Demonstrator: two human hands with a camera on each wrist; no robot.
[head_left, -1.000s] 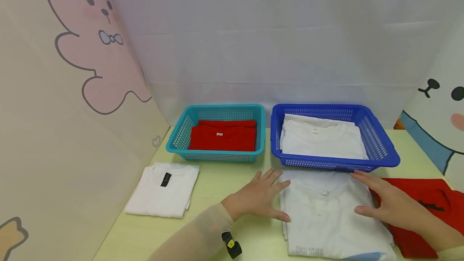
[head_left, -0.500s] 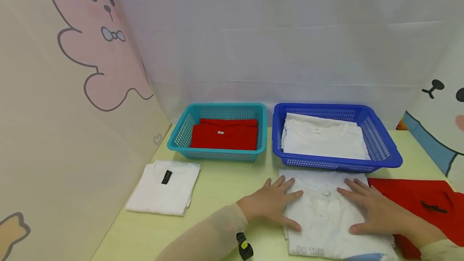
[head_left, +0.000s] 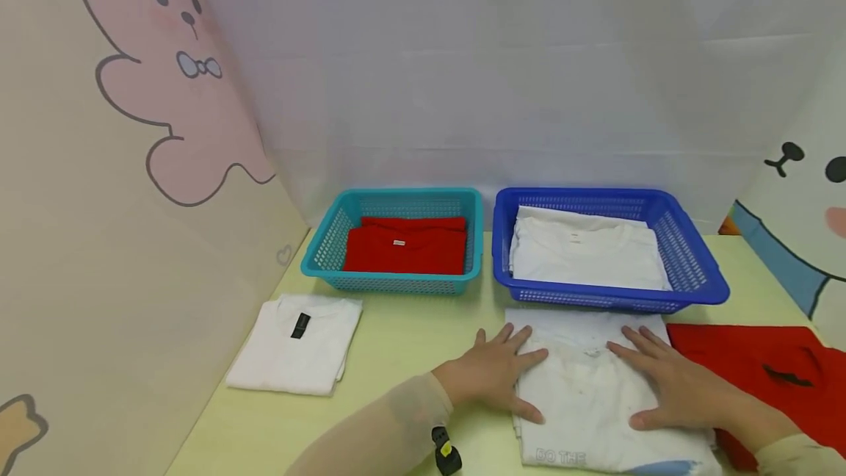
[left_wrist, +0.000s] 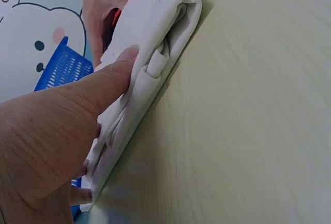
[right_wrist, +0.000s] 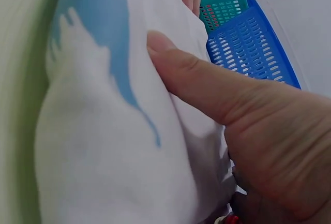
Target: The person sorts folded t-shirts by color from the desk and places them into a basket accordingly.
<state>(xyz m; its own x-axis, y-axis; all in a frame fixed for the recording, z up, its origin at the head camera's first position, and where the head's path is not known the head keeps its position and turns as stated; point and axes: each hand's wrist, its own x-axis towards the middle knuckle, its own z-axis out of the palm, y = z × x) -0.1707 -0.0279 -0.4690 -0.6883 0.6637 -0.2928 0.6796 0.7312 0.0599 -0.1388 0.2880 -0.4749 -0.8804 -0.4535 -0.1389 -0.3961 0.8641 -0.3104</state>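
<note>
A folded white T-shirt (head_left: 588,402) with grey lettering and a blue print lies on the table, its collar toward the back. More white cloth (head_left: 568,320) shows behind its collar. My left hand (head_left: 492,373) rests on its left edge with fingers spread; in the left wrist view the thumb (left_wrist: 116,76) lies on top of the folded layers. On the right part of the shirt my right hand (head_left: 681,388) lies with spread fingers. The right wrist view has its thumb (right_wrist: 181,74) pressing the cloth near the blue print.
Behind stand a teal basket (head_left: 396,284) with folded red shirts (head_left: 410,252) and a blue basket (head_left: 694,270) with folded white shirts (head_left: 588,255). A white T-shirt (head_left: 297,358) with a black label lies left. Red clothing (head_left: 786,388) lies right, partly behind the right arm.
Both hands have come inward and down onto the white T-shirt: the left hand moved right, the right hand moved left. Over the last half second they hardly moved.
</note>
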